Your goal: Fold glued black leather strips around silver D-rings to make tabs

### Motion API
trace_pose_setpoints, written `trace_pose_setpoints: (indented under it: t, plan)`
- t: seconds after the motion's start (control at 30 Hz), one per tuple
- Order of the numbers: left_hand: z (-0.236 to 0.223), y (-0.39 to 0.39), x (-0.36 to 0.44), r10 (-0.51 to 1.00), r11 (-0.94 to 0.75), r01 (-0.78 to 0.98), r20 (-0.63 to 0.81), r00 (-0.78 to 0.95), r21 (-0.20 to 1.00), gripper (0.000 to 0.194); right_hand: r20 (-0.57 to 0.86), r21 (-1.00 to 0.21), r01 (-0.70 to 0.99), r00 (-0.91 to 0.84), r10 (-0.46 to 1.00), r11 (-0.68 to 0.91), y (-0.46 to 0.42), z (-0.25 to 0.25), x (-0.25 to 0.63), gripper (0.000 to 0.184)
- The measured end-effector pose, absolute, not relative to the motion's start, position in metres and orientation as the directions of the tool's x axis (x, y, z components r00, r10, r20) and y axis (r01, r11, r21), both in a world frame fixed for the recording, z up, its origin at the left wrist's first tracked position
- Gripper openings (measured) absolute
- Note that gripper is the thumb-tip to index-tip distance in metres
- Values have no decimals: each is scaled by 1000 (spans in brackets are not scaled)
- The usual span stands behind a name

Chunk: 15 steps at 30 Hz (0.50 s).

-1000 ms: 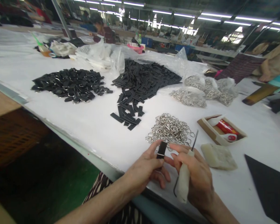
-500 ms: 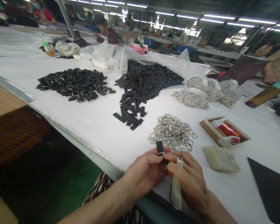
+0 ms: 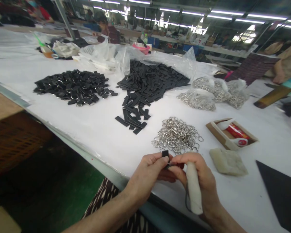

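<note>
My left hand (image 3: 145,171) pinches a short black strip (image 3: 165,154) between thumb and fingers, with most of the strip hidden. My right hand (image 3: 199,171) grips a white-wrapped tool handle (image 3: 194,187) with a dark cord looping below it. Its tip is hidden behind my fingers, right at the strip. Just beyond my hands lies a loose pile of silver metal rings (image 3: 177,135). A pale waxy block (image 3: 228,161) sits to the right of my right hand.
Farther along the white table (image 3: 99,129) lie black strips with rings (image 3: 74,87), loose black strips (image 3: 147,85) and bagged rings (image 3: 197,99). A cardboard tray (image 3: 223,137) holds a red tube. A black sheet (image 3: 278,191) lies right. A co-worker (image 3: 110,32) sits beyond.
My hands have come closer together and the strip has dropped lower between my fingers. The tool's metal tip no longer shows, and its handle has moved right.
</note>
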<state>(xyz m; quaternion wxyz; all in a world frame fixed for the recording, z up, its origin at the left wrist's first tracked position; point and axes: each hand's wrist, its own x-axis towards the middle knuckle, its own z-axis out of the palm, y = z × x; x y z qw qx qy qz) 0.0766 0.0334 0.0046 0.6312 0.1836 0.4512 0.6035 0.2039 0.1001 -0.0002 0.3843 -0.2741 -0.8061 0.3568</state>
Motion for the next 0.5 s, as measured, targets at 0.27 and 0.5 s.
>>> trace_pose_setpoints:
  t: [0.27,0.5]
  plan:
    - [5,29,77,983,96,-576,-170,-75,812,26,61,-948,233,-538,841,218,102,20,198,18]
    - [9,27,76,977,155,-415,-200,-67,897,25,15,-976,173,-558,829,134,102,23,198,18]
